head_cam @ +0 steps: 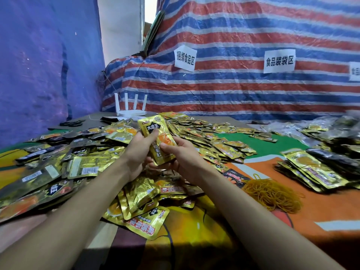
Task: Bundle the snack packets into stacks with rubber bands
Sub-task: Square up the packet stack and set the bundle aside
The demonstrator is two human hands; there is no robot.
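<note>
Both hands hold up a small stack of gold snack packets (pixel 157 141) above the middle of the table. My left hand (pixel 139 152) grips its left edge, thumb across the front. My right hand (pixel 180 153) holds the right edge and bottom, thumb on the front. A thin rubber band seems to cross the stack near the thumbs. Loose gold and black packets (pixel 81 154) cover the table to the left, behind and below the hands. A heap of yellow rubber bands (pixel 272 193) lies to the right of my right forearm.
Bundled packet stacks (pixel 311 168) sit at the right, with more packets in clear bags (pixel 331 129) behind. A white router (pixel 130 108) and black scissors (pixel 71 123) stand at the back left. A striped tarp with paper labels (pixel 279 60) walls the back.
</note>
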